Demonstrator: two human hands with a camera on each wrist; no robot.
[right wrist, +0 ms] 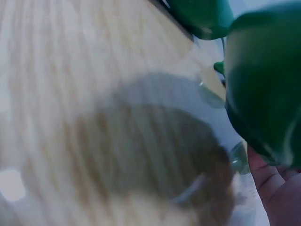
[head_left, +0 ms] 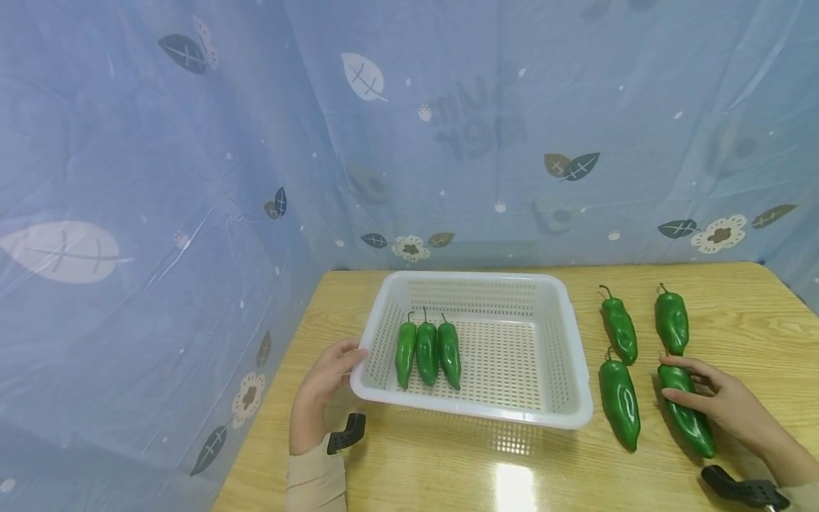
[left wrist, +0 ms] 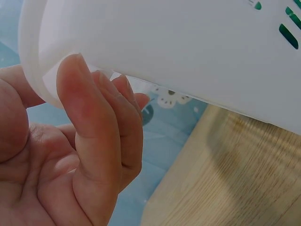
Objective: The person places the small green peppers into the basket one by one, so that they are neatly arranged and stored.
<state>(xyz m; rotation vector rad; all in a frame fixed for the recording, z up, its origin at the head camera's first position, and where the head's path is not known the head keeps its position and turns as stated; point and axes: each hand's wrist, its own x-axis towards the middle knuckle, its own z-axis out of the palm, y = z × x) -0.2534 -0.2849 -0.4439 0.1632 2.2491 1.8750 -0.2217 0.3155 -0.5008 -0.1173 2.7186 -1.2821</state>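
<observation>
Pepper sits in the right hand, thumb and fingers pinching it near its stem end; picking it up looks like the step in hand, and the next move probably calls for a steady lift. At the other side, the left hand pinches the rim of a white basket. Just right of those fingers, three peppers lie side by side inside, all in its left half. On the table, two peppers lie left of the right fingers, another pepper beyond them.
</observation>
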